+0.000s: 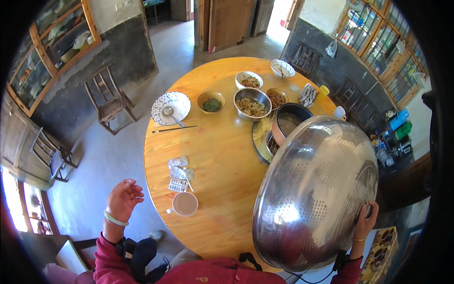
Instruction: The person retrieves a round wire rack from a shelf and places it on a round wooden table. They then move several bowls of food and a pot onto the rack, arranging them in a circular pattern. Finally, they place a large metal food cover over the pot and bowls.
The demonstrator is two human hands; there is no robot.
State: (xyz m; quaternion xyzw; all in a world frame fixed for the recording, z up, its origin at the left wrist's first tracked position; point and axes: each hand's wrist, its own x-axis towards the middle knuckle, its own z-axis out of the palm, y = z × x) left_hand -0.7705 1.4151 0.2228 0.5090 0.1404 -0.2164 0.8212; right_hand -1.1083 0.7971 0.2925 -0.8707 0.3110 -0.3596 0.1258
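My right hand (pixel 366 220) grips the knob of a large stainless steel dome cover (pixel 315 181) with patches of small holes. The cover is tilted on its side over the right part of the round wooden table (pixel 220 152) and hides what lies behind it. My left hand (pixel 122 200), a pale bangle at its wrist, hangs in the air off the table's left edge. Its fingers are loosely curled and hold nothing. A light mug (pixel 185 204) of cloudy brownish drink and several blister packs (pixel 178 184) are the nearest things to it on the table.
Beside the cover stands a pot (pixel 283 124) of liquid. Farther back are a steel bowl of food (pixel 252 103), a bowl of greens (pixel 211 103) and a patterned bowl with a ladle (pixel 171 108). Chopsticks (pixel 175 129) lie near it. A wooden chair (pixel 108 101) stands left.
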